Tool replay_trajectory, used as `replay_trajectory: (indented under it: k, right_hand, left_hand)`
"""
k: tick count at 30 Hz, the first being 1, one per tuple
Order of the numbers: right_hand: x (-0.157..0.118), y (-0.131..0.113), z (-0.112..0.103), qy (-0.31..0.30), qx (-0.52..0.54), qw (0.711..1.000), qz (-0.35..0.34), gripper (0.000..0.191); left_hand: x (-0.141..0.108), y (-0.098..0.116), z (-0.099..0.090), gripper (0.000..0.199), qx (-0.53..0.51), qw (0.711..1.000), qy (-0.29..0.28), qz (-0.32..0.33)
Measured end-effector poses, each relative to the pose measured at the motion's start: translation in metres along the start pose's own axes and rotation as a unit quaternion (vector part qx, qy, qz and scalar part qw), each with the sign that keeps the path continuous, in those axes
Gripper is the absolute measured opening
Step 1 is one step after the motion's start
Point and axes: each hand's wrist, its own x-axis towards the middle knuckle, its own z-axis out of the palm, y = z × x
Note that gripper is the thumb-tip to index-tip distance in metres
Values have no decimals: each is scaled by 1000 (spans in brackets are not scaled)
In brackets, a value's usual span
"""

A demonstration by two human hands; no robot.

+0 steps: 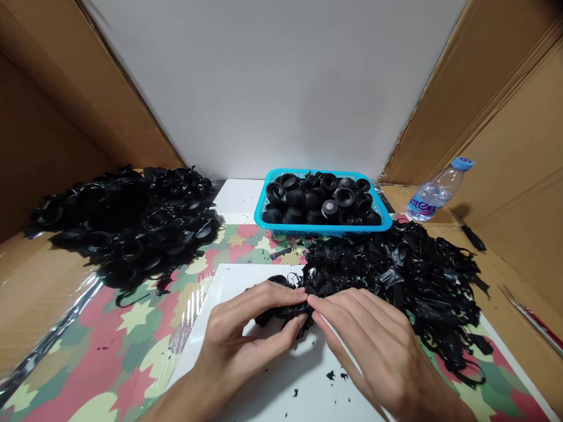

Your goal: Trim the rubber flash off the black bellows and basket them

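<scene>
My left hand [231, 334] is closed, its thumb and fingers pinching a black ribbed rubber part [281, 313] with ragged thin edges. The part sits just above a white board [268, 387]. From the other side my right hand [373, 340] reaches in, its thumb and fingertips pressed together at the part's edge, touching my left fingertips. What exactly the right fingertips grip is partly hidden. Beyond them lies a heap of black rubber trimmings [396, 269]. Small black crumbs [332, 375] are scattered on the board.
A blue basket [323, 228] of black ribbed rubber parts stands at the back. At left is a pile of untrimmed black parts [145, 228]. To the right are a water bottle [433, 193], a black-handled tool [472, 235] and a slim metal-and-red tool [536, 323]. Cardboard walls [505, 123] enclose the sides.
</scene>
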Motion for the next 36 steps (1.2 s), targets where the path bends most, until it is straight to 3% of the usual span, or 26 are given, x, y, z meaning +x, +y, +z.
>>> replay_trajectory:
  k: [3, 7, 9, 13, 16, 21, 26, 36]
  right_hand:
    - [1, -3, 4, 5, -12, 1000, 15, 24]
    - [0, 5, 6, 90, -40, 993, 70, 26]
    - [-2, 10, 1, 104, -10, 988, 117, 27]
    - [-8, 11, -10, 18, 140, 983, 117, 32]
    - [-13, 6, -12, 4, 195, 975, 103, 49]
    - [-15, 4, -5, -7, 199, 971, 130, 48]
    - [-13, 5, -1, 11, 184, 978, 95, 33]
    - [-8, 3, -8, -9, 185, 977, 103, 28]
  left_hand:
    - [0, 3, -1, 31, 0, 1000, 0, -11]
    - [1, 5, 1, 33, -31, 999, -25, 7]
    - [1, 4, 2, 34, -39, 999, -32, 14]
    - [0, 2, 1, 37, -35, 999, -21, 10]
    - [-2, 0, -2, 37, -50, 998, -29, 7]
    - [-7, -4, -3, 43, -42, 998, -34, 26]
    - [-7, -3, 0, 41, -36, 998, -6, 47]
    - [-7, -2, -4, 42, -29, 998, -22, 51]
